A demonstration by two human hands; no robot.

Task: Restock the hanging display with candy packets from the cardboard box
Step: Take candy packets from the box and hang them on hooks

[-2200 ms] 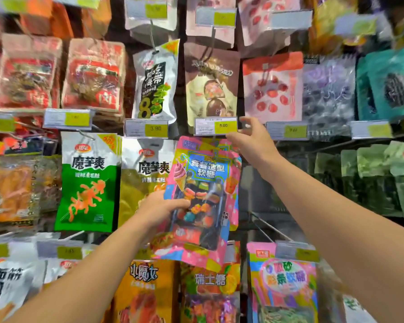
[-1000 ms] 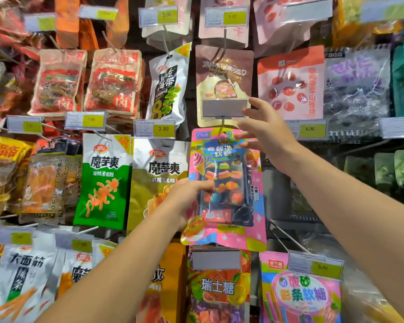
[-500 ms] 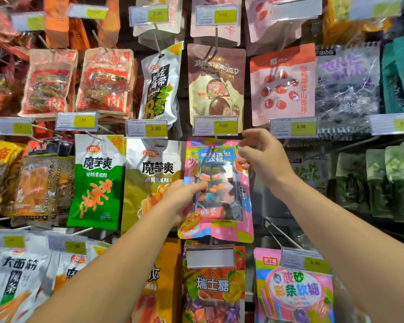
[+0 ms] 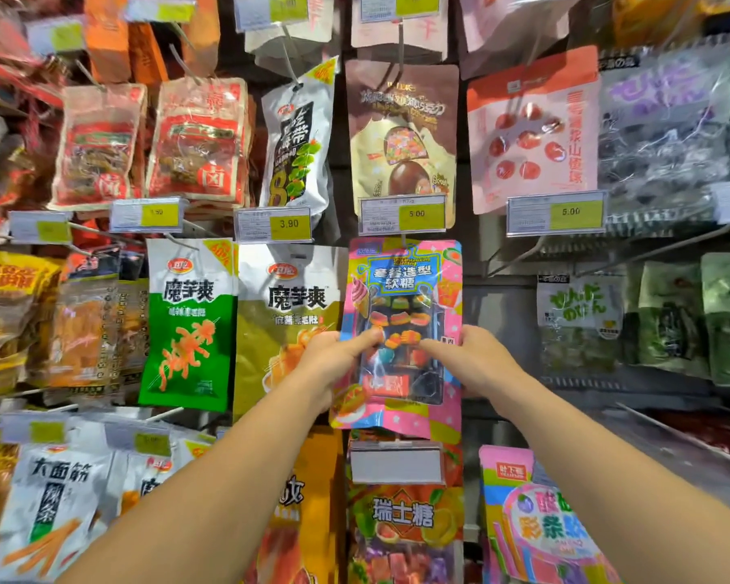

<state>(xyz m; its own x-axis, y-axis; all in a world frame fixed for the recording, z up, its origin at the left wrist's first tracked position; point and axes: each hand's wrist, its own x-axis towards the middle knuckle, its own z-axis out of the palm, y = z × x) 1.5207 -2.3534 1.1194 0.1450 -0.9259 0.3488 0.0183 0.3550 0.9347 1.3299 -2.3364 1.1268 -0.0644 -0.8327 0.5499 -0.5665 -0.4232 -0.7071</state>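
Note:
A pink and blue candy packet with a clear window hangs on the display under a 5.00 price tag. My left hand grips its left edge with the thumb across the window. On its right edge sits my right hand, thumb pointing inward over the window. Both thumbs nearly meet at the packet's middle. The hook above the packet is hidden behind the price tag. The cardboard box is out of view.
Snack packets crowd the wall: green and olive konjac bags at left, a brown chocolate bag above, an orange candy bag below. An empty hook juts out right of the packet. Green packets hang further right.
My right hand came down from the hook and price tag at the packet's top to its right edge. The packet now hangs straight. My left hand stayed on the left edge.

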